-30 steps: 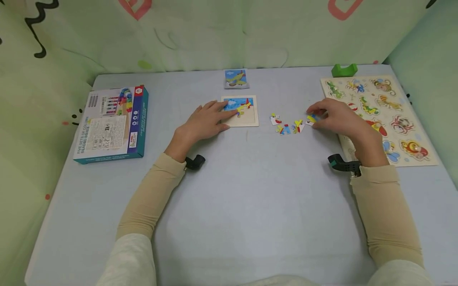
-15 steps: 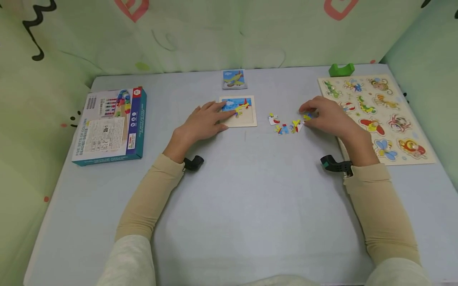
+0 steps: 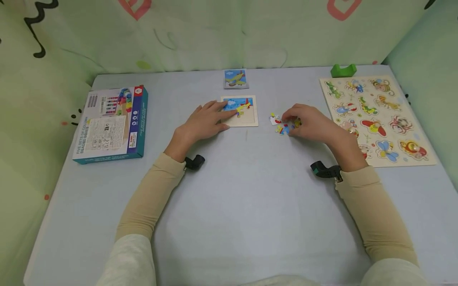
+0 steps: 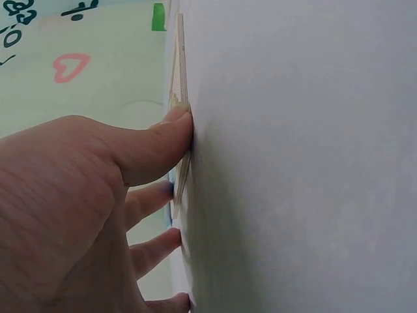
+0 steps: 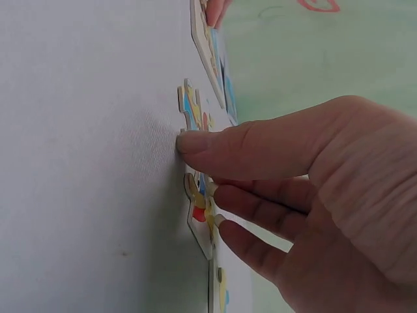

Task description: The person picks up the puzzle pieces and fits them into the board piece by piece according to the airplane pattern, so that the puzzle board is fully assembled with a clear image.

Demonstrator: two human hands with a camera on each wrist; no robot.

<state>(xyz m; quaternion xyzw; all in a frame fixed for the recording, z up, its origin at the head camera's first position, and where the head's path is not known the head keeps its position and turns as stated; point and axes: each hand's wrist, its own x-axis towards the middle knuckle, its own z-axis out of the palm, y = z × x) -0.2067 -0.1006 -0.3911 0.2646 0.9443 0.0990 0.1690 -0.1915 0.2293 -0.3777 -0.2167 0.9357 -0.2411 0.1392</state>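
Observation:
My left hand [image 3: 204,121] rests on the left side of a small wooden puzzle board [image 3: 255,112], fingers spread and straight. In the left wrist view the thumb [image 4: 171,140] lies against the board's edge. The board shows a partly filled airplane picture. To its right my right hand [image 3: 315,125] pinches a small jigsaw piece, mostly hidden by the fingers, low over other pieces. A white and red jigsaw piece [image 3: 274,119] and a blue and yellow jigsaw piece [image 3: 285,130] lie by its fingertips. Another piece [image 5: 197,207] shows below the thumb in the right wrist view.
Behind the board lies an airplane picture card [image 3: 236,78]. A large wooden animal puzzle [image 3: 372,111] lies at the right, with a green arched block [image 3: 344,70] by its back edge. A boxed bead set [image 3: 107,127] sits at the left.
My right hand has moved left from the animal puzzle's edge towards the other loose pieces, taking the rightmost jigsaw piece along. The left hand stays on the board.

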